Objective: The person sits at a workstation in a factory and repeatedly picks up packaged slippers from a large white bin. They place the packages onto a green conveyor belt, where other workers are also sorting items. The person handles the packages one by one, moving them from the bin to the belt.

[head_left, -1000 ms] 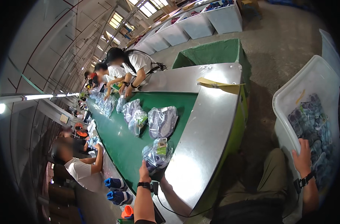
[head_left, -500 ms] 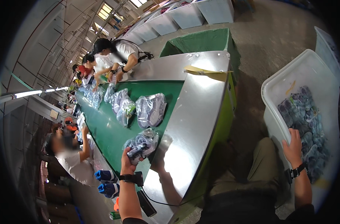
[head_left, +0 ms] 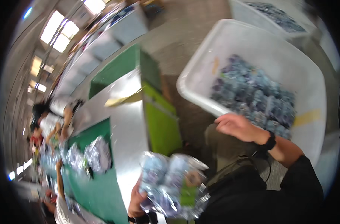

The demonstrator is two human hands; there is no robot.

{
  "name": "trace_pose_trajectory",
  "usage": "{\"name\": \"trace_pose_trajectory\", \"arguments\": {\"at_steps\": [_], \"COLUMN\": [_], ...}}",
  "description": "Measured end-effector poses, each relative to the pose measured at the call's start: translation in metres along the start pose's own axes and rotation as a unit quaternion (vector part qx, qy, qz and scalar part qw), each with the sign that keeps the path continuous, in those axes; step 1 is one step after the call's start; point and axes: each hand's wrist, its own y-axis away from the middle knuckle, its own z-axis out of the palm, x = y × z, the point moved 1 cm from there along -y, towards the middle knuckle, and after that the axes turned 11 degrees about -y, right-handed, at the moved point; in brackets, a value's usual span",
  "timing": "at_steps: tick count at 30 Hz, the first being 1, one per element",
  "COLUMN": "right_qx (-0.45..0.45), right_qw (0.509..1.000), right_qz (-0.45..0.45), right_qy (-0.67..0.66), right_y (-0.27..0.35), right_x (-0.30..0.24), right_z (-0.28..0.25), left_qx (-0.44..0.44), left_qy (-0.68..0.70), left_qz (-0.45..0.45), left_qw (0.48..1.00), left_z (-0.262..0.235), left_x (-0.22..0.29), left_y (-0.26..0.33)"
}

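Observation:
A clear plastic bag with a pair of bluish-purple shoes [head_left: 170, 183] is in my left hand [head_left: 136, 199], gripped at its left side, just off the metal edge of the conveyor table. A green patch shows on its right part. My right hand [head_left: 239, 127] is beside the near rim of a large white bin [head_left: 194, 93], its fingers stretched out and nothing in them. Whether it touches the rim I cannot tell. Inside the bin lie many bagged shoes [head_left: 255, 93] in a layer. Motion blurs the picture.
Left of me runs a green conveyor belt [head_left: 97, 192] with a metal border [head_left: 129, 138]; bagged shoes [head_left: 98, 154] lie on it. Several people work along it. A green bin [head_left: 114, 69] stands past its end, white bins [head_left: 129, 28] behind. Another white bin [head_left: 300, 33] adjoins mine.
My view has swung to the right, toward the white bin. The bagged shoes in my left hand have moved from over the belt toward my body. My right hand's fingers have straightened at the bin rim.

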Motion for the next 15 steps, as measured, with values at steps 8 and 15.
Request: {"name": "trace_pose_trajectory", "arguments": {"at_steps": [8,15], "right_qx": [-0.153,0.148], "right_qw": [0.979,0.988], "right_qz": [0.121,0.053], "right_qy": [-0.067,-0.004], "right_y": [0.043,0.082], "right_x": [-0.034,-0.079], "right_z": [0.008,-0.099], "left_qx": [-0.284,-0.115], "left_qy": [-0.094,-0.172], "left_qz": [-0.003,0.049], "left_qw": [0.954,0.977], "left_z": [0.145,0.139], "left_x": [-0.013,-0.008], "left_y": [-0.094,-0.106]}}
